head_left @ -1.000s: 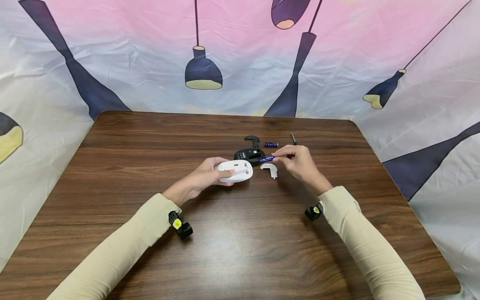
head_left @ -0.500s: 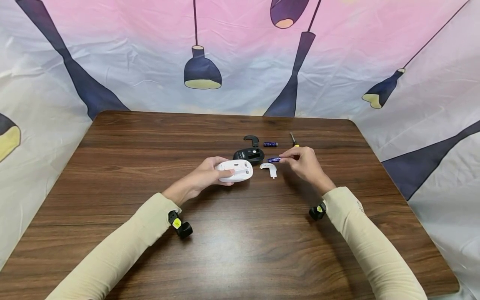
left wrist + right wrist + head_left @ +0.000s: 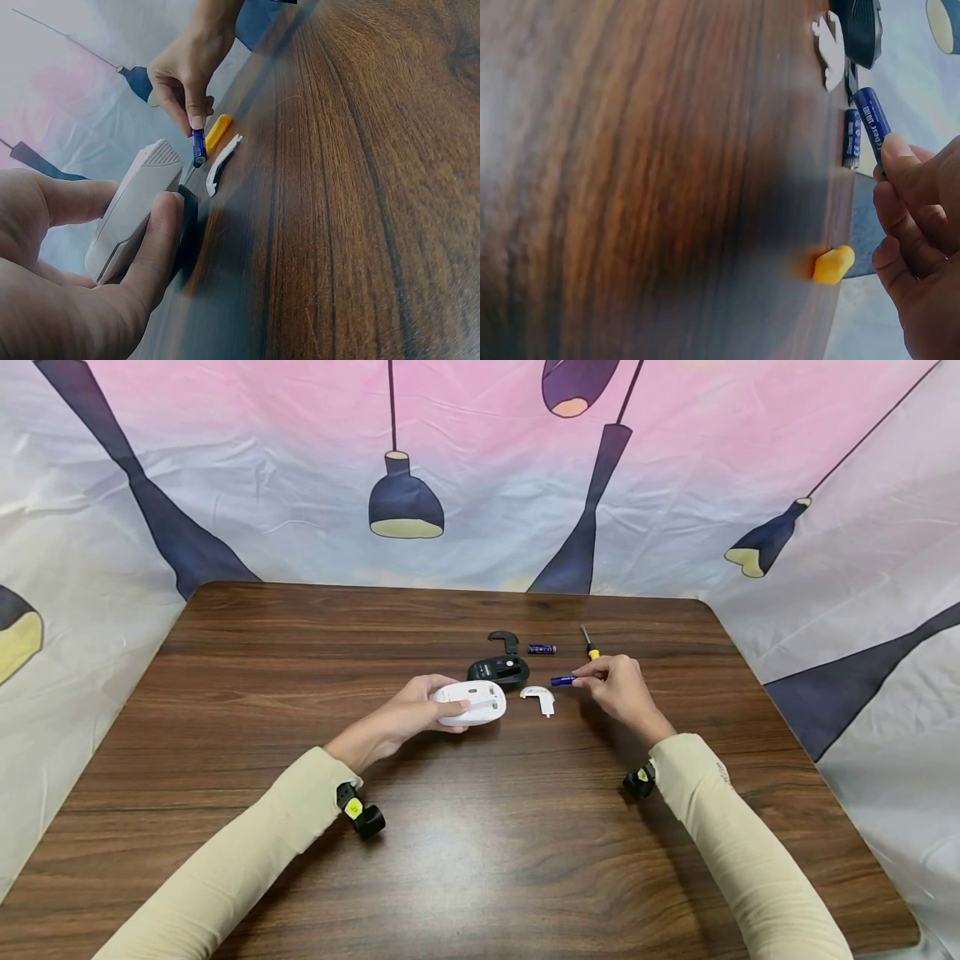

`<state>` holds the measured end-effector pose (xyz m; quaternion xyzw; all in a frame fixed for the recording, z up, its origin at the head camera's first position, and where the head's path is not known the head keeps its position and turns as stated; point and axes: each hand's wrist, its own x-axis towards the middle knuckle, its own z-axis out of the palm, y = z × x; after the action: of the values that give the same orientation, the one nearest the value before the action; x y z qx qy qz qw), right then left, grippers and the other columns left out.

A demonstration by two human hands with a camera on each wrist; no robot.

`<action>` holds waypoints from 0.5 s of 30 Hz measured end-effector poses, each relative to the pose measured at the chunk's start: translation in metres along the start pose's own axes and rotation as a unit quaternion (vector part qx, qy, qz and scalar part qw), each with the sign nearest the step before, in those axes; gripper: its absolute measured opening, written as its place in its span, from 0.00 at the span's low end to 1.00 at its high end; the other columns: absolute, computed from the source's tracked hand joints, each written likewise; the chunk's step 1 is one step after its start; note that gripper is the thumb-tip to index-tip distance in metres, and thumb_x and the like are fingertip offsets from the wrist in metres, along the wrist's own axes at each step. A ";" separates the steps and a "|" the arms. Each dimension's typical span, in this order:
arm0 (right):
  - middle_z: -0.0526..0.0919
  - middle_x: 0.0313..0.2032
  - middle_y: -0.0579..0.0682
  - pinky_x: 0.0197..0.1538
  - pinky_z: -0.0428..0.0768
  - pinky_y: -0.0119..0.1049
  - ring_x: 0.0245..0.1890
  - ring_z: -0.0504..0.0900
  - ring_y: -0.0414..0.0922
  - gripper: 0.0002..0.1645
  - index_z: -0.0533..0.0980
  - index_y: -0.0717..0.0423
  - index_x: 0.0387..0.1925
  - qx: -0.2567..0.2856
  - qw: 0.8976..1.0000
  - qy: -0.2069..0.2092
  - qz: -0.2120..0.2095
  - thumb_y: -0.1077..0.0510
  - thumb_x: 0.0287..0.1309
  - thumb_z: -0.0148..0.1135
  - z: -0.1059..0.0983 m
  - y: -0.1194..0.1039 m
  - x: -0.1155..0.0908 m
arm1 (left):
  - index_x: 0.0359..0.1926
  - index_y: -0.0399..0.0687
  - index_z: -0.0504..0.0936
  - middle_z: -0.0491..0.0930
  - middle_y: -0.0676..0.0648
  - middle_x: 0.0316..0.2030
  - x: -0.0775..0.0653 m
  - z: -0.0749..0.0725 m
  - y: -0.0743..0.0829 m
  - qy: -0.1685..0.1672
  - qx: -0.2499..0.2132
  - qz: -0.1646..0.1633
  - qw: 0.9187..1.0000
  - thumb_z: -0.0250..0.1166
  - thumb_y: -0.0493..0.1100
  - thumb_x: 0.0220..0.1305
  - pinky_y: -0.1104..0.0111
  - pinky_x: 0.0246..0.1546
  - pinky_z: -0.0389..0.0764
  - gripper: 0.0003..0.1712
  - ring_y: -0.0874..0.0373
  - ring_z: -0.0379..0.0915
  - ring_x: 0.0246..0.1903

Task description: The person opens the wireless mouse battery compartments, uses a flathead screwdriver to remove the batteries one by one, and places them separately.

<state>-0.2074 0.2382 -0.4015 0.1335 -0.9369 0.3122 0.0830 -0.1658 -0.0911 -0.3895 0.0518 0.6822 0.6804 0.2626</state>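
My left hand [image 3: 408,712] grips a white computer mouse [image 3: 491,714], its underside up and the battery slot uncovered, thumb across it. Between thumb and fingers, my right hand [image 3: 621,692] pinches a blue AA-size battery [image 3: 562,681] by one end; in the right wrist view that battery [image 3: 871,116] sticks out past the fingertips. Behind the white mouse lies a black mouse [image 3: 489,670], also upside down with its slot bare. A white battery cover [image 3: 546,700] rests on the table just in front of the held battery.
A second blue battery [image 3: 542,649] lies behind the held one. The black mouse's curved cover [image 3: 507,637] is at its far side. A screwdriver with a yellow handle [image 3: 593,653] lies just beyond my right hand. A printed cloth [image 3: 480,518] hangs behind the wooden table [image 3: 465,852].
My right hand has drawn the battery to the right, from beside the black mouse to past the white cover. More of the screwdriver now shows. The left hand and white mouse stay put.
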 end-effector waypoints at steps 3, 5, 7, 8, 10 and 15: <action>0.88 0.40 0.59 0.26 0.71 0.35 0.25 0.73 0.45 0.04 0.89 0.61 0.34 -0.006 1.000 -0.001 0.009 0.64 0.60 0.72 0.000 0.004 0.001 | 0.68 0.23 0.61 0.71 0.31 0.57 0.000 0.000 0.000 0.000 0.003 0.001 1.000 0.61 0.31 0.70 0.67 0.44 0.87 0.31 0.55 0.79 0.40; 0.88 0.39 0.59 0.27 0.72 0.36 0.25 0.74 0.46 0.04 0.89 0.61 0.34 -0.008 1.000 -0.004 0.016 0.64 0.60 0.72 0.000 0.005 0.001 | 0.68 0.23 0.61 0.71 0.31 0.57 0.000 0.000 0.000 0.000 0.002 0.001 1.000 0.61 0.31 0.70 0.67 0.44 0.87 0.31 0.55 0.79 0.40; 0.88 0.40 0.59 0.28 0.72 0.37 0.26 0.74 0.46 0.04 0.89 0.62 0.35 -0.010 1.000 -0.007 0.021 0.64 0.60 0.72 0.000 0.007 0.001 | 0.68 0.23 0.61 0.71 0.31 0.57 0.000 0.000 0.000 0.000 0.001 0.000 1.000 0.61 0.31 0.70 0.67 0.44 0.87 0.31 0.55 0.79 0.40; 0.88 0.40 0.60 0.29 0.73 0.37 0.27 0.74 0.46 0.04 0.89 0.62 0.35 -0.011 1.000 -0.008 0.023 0.65 0.60 0.71 0.000 0.008 0.002 | 0.68 0.23 0.61 0.71 0.31 0.57 0.000 0.000 0.000 -0.001 0.000 0.000 1.000 0.61 0.30 0.70 0.67 0.44 0.87 0.31 0.55 0.79 0.40; 0.88 0.40 0.59 0.30 0.73 0.37 0.28 0.75 0.47 0.04 0.89 0.62 0.35 -0.018 0.999 -0.010 0.025 0.64 0.61 0.71 0.000 0.009 0.002 | 0.68 0.23 0.61 0.71 0.31 0.57 0.000 0.000 0.000 -0.002 -0.001 0.000 1.000 0.61 0.30 0.70 0.67 0.44 0.87 0.31 0.55 0.79 0.40; 0.89 0.39 0.59 0.30 0.73 0.38 0.28 0.74 0.47 0.04 0.89 0.62 0.34 -0.034 0.999 -0.009 0.026 0.64 0.60 0.71 -0.001 0.012 0.004 | 0.68 0.23 0.61 0.71 0.31 0.56 0.000 0.000 0.000 -0.002 -0.003 0.001 1.000 0.61 0.30 0.70 0.67 0.44 0.87 0.31 0.55 0.79 0.40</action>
<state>-0.2151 0.2470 -0.4067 0.1095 -0.9509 0.2808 0.0708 -0.1654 -0.0908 -0.3899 0.0526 0.6800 0.6822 0.2635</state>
